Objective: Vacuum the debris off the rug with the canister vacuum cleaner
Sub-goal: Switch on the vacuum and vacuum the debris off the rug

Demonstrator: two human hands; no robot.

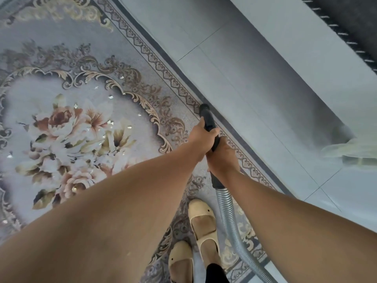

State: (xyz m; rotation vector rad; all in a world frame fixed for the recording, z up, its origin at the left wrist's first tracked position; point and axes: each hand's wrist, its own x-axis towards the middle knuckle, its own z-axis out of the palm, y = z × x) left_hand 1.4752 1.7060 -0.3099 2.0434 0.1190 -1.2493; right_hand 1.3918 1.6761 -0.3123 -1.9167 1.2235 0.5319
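Note:
A grey rug (67,43) with a floral medallion fills the left of the view. Several small shiny scraps of debris (110,97) lie scattered over its flowers. Both hands grip the black vacuum wand (207,117), whose tip points down near the rug's dark right border. My left hand (201,140) holds the wand higher up. My right hand (223,158) holds it just below, above the ribbed grey hose (229,217) that runs down toward the bottom edge. The canister itself is out of sight.
Grey floor tiles (255,64) lie right of the rug. A dark mat with a fringe (350,23) sits at the top right. A pale yellowish cloth (350,150) lies on the tiles at the right edge. My feet in cream shoes (201,219) stand on the rug's border.

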